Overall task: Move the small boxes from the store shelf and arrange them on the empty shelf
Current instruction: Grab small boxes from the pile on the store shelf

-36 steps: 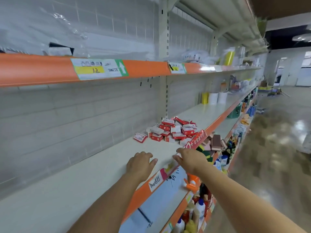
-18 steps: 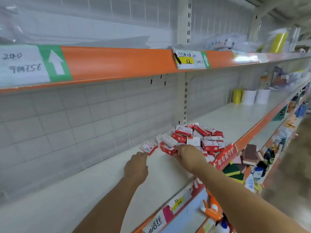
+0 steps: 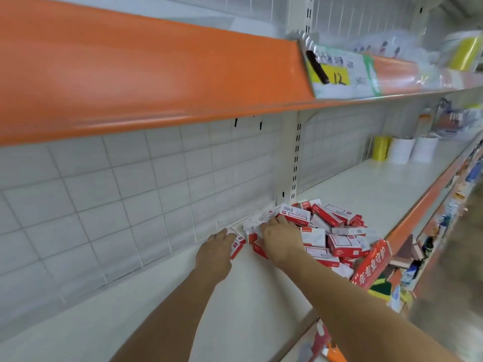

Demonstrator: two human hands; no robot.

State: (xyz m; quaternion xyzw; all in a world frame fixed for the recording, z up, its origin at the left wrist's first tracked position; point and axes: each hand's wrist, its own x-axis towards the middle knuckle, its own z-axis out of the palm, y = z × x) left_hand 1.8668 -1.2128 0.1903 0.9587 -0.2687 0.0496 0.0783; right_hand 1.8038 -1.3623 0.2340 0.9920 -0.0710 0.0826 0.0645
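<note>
On the white metal shelf [image 3: 261,296], beside its slotted cream upright post [image 3: 294,163], lies a heap of small red-and-white cardboard boxes [image 3: 337,231]. Left hand [image 3: 215,250] grip holds one box [image 3: 237,245] at the heap's left edge; right hand [image 3: 281,237] rests on neighbouring boxes, grip indiscernible.

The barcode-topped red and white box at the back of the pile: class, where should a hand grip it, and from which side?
Judging by its pose, grip the barcode box across its two long edges, coming from above and the front. It lies flat on top of the pile, its long sides exposed; the wall panel blocks the rear. The right hand is nearest.
</note>
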